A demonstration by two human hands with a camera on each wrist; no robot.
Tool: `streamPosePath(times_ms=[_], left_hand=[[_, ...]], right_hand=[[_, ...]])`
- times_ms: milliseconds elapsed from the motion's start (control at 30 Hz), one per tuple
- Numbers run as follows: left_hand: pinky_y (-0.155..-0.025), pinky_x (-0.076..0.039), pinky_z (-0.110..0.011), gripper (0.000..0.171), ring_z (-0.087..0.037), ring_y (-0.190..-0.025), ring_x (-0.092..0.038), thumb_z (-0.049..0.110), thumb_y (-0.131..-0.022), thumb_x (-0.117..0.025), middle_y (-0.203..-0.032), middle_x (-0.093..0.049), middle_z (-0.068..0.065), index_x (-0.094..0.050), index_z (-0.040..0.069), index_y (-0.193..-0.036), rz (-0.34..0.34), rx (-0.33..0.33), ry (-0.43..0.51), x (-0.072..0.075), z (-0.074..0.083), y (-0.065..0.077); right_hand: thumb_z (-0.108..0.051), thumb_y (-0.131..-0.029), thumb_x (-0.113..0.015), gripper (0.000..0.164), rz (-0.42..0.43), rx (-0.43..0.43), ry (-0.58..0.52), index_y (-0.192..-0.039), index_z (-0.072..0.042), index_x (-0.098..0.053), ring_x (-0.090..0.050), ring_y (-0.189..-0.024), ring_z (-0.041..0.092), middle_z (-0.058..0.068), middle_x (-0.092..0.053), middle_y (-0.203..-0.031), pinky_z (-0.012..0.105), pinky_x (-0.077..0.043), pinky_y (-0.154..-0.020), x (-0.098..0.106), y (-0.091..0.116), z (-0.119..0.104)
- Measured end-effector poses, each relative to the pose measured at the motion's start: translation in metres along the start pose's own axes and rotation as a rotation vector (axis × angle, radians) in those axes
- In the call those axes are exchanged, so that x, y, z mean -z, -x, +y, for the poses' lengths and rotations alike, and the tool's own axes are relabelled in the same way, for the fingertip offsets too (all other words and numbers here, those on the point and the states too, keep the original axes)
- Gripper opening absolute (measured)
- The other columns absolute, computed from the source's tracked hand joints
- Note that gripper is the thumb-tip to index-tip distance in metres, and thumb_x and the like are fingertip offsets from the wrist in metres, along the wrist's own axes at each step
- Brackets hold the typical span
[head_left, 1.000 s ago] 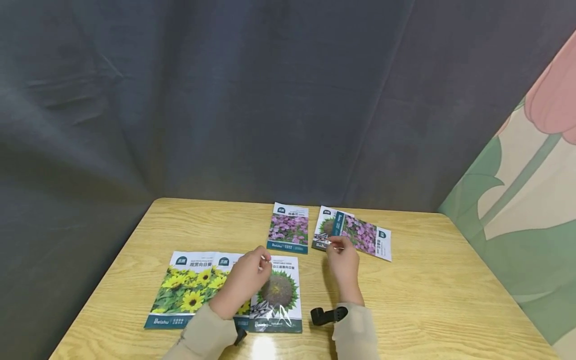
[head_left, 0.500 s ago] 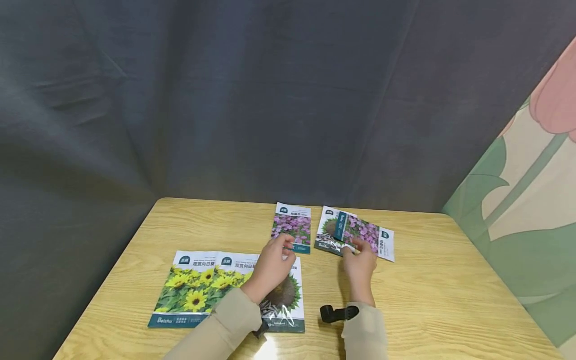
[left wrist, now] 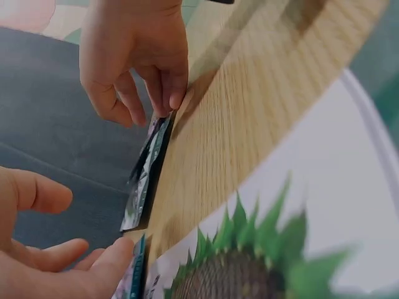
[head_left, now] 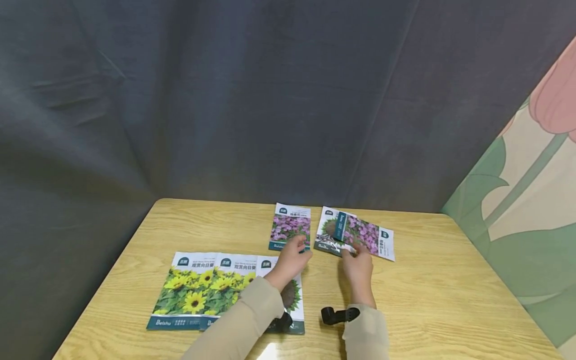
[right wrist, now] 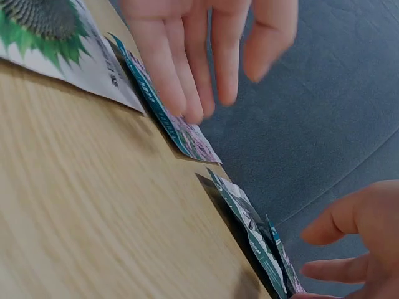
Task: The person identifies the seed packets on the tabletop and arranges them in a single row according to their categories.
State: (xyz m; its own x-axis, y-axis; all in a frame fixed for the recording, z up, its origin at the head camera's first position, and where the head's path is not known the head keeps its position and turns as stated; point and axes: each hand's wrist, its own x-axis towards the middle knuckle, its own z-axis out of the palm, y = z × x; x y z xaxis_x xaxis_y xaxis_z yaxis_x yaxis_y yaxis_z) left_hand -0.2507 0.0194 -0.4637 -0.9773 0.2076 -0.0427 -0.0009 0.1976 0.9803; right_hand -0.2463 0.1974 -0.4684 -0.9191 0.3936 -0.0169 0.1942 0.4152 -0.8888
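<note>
My left hand [head_left: 291,257] hovers with relaxed fingers over the lower right corner of a small seed packet [head_left: 290,226] printed with purple flowers. In the left wrist view, its thumb stands apart from the fingers. At the lower edge of a second purple-flower seed packet [head_left: 365,236] are the fingertips of my right hand [head_left: 358,267]. The right wrist view shows that hand's thumb and a finger spread apart. This packet lies slanted, partly covering a small sunflower-head seed packet [head_left: 326,226].
Larger seed packets lie overlapping in a row at the front left: two with yellow flowers, the outer packet [head_left: 182,295] and the middle packet [head_left: 231,280], then one with a sunflower head [head_left: 296,300], partly under my left arm. A dark curtain [head_left: 288,100] hangs behind the wooden table [head_left: 432,295].
My left hand has moved right and away from me, from over the large packets to the small purple-flower packet. My right hand has shifted right to the slanted packet's lower edge.
</note>
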Motion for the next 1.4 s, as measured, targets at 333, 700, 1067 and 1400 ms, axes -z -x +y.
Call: streamPosePath(times_ms=[333, 700, 1067, 1400], left_hand=[[-0.113, -0.04, -0.049, 0.053, -0.04, -0.139, -0.044, 0.008, -0.093, -0.056, -0.148, -0.048, -0.024, -0.049, -0.008, -0.144, -0.012, 0.049, 0.036, -0.015, 0.002, -0.013], [-0.101, -0.052, -0.045, 0.048, -0.038, -0.122, -0.059, 0.005, -0.095, -0.054, -0.142, -0.055, -0.024, -0.052, -0.01, -0.141, 0.023, 0.02, 0.091, -0.012, 0.002, -0.017], [-0.082, -0.06, -0.036, 0.028, -0.04, -0.097, -0.067, -0.004, -0.094, -0.058, -0.111, -0.067, -0.023, -0.065, -0.012, -0.119, 0.169, -0.022, 0.19, -0.015, 0.001, -0.023], [-0.085, -0.06, -0.036, 0.043, -0.025, -0.085, -0.064, -0.01, -0.089, -0.057, -0.102, -0.055, -0.014, -0.052, -0.01, -0.132, 0.211, 0.012, 0.419, -0.015, 0.013, -0.018]], right_hand=[[-0.011, -0.097, -0.056, 0.049, -0.007, 0.03, 0.072, -0.137, 0.017, -0.049, -0.046, -0.13, 0.053, 0.04, -0.05, -0.136, 0.059, -0.042, -0.107, -0.004, 0.002, -0.005], [-0.005, -0.095, -0.052, 0.044, 0.014, 0.017, -0.05, -0.131, 0.02, -0.053, -0.054, -0.117, 0.047, 0.038, -0.056, -0.125, 0.055, -0.046, -0.1, 0.0, 0.002, -0.003], [0.011, -0.087, -0.057, 0.043, 0.014, -0.016, -0.177, -0.129, 0.022, -0.053, -0.064, -0.105, 0.034, 0.038, -0.06, -0.122, 0.02, -0.054, -0.076, 0.0, -0.001, 0.0], [0.008, -0.09, -0.059, 0.033, -0.054, -0.075, -0.351, -0.119, 0.024, -0.06, -0.063, -0.072, 0.004, 0.037, -0.06, -0.119, 0.017, -0.056, -0.068, 0.0, 0.001, 0.001]])
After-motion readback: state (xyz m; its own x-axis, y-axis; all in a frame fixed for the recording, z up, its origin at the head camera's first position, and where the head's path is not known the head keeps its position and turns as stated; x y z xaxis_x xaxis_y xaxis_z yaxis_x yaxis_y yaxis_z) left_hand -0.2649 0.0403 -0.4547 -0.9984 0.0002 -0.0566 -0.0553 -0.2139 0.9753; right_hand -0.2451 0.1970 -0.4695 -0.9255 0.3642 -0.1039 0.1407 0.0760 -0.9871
